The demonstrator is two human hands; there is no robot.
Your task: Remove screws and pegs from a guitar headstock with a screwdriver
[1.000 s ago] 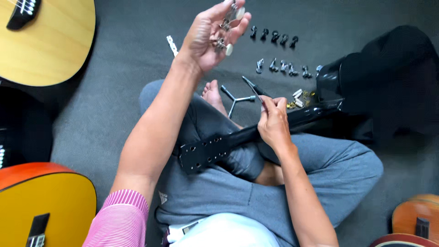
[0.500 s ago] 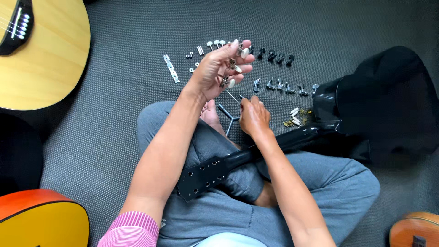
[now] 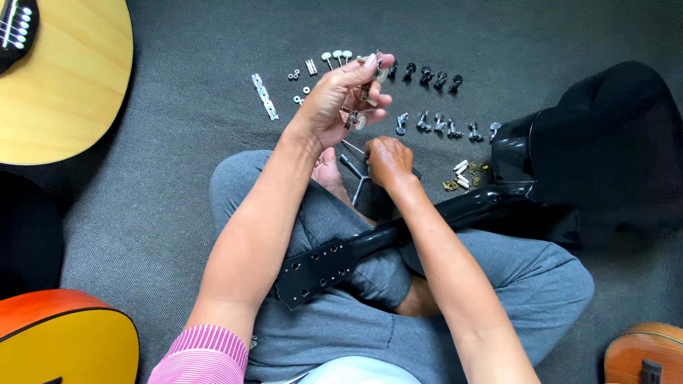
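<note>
Your left hand (image 3: pixel 340 99) is raised over the grey carpet (image 3: pixel 178 185), fingers loosely curled round a few tuning machines (image 3: pixel 359 103) — cupped, not pinched. Your right hand (image 3: pixel 388 160) is closed, knuckles up, near the metal string winder (image 3: pixel 356 174); what it grips is hidden. The black guitar neck (image 3: pixel 398 231) lies across your lap. Risk — a machine could slip from that loose cup into the sorted rows (image 3: pixel 441 124) beyond.

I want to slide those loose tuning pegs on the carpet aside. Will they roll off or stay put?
The tuning pegs will probably stay put: each looks knobbly with a post and button, not round, and the grey carpet looks grippy. They look like small metal parts, so likely light and stiff.
</note>
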